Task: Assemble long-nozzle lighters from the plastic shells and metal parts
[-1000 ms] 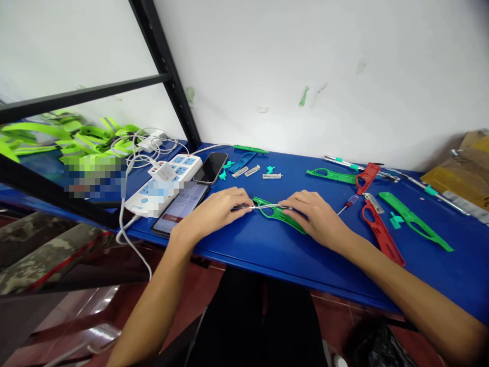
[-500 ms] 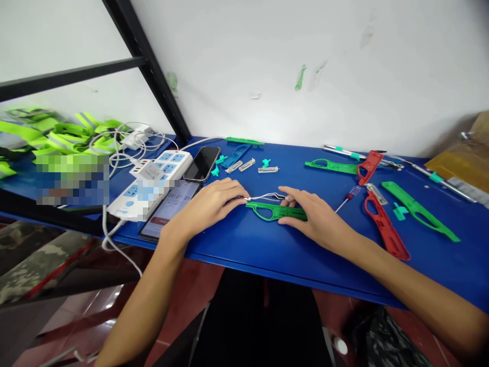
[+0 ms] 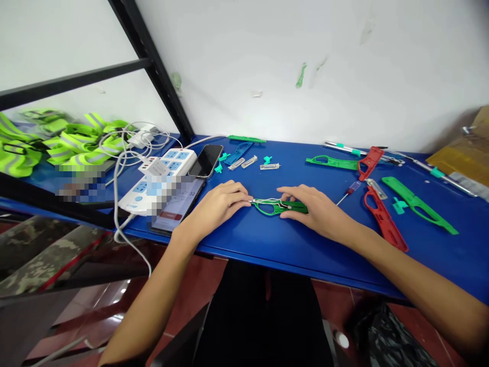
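Note:
In front of me on the blue table lies a green plastic handle shell point(image 3: 263, 211) with an oval loop. My right hand point(image 3: 315, 208) is closed around its right end, thumb on the near side and fingers on the far side. Thin white wires point(image 3: 270, 200) run along the shell's upper side. At the shell's left tip, my left hand point(image 3: 225, 202) pinches the wires' left end; the small part between its fingertips is mostly hidden. To the right of my right hand lies a screwdriver point(image 3: 353, 188).
Red shell halves point(image 3: 385, 219) and another green shell point(image 3: 418, 204) lie at the right. Small clear-cased parts point(image 3: 270, 166) and a blue shell point(image 3: 239, 153) lie behind. At the left are two phones point(image 3: 206, 160), a power strip point(image 3: 132, 201) and a black rack post point(image 3: 164, 86).
The wires have come down from above the green shell onto it. Both hands keep their grips, and the view has shifted slightly.

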### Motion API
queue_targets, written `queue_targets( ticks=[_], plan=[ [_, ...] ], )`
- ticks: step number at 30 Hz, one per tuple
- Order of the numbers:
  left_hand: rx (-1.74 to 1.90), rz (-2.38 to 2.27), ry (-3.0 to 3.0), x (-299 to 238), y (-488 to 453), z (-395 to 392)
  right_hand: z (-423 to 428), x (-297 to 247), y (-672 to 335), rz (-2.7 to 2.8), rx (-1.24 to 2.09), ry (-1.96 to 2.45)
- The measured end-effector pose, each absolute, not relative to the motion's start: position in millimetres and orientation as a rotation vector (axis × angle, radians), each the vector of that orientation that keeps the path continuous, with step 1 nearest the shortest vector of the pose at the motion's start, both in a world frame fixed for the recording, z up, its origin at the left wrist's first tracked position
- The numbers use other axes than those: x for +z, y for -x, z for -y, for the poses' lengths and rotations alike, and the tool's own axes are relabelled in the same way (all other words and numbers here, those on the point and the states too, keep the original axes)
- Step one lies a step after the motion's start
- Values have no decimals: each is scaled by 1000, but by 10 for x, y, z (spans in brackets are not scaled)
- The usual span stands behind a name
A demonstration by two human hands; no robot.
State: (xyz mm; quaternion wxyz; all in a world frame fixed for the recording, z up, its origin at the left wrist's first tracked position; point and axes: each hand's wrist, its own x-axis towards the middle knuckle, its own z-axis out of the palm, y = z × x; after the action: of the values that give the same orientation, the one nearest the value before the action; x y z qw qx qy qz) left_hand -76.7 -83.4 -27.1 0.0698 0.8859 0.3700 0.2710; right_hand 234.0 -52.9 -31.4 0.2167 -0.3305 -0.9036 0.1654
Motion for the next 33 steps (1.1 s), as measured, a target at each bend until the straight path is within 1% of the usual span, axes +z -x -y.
queue_targets(
  ticks=[5, 11, 16, 22, 29, 33],
  plan=[
    [816, -1166, -2633, -258, 714, 953, 516, -318, -2374, 2504, 452, 917],
    [876, -1338, -2461, -375, 682, 1037, 534, -321, -2371, 2456, 485, 851],
    [771, -1529, -2258, -346, 665, 994, 550, -306, -2369, 2462, 494, 825],
    [679, -1587, -2177, -239, 646, 1054, 566, -291, -2403, 2467, 500, 790],
    [775, -1711, -2257, -327, 646, 1248, 592, -250, -2375, 2470, 485, 807],
    [828, -1759, -2208, -357, 592, 1281, 599, -245, -2353, 2481, 490, 827]
  ],
)
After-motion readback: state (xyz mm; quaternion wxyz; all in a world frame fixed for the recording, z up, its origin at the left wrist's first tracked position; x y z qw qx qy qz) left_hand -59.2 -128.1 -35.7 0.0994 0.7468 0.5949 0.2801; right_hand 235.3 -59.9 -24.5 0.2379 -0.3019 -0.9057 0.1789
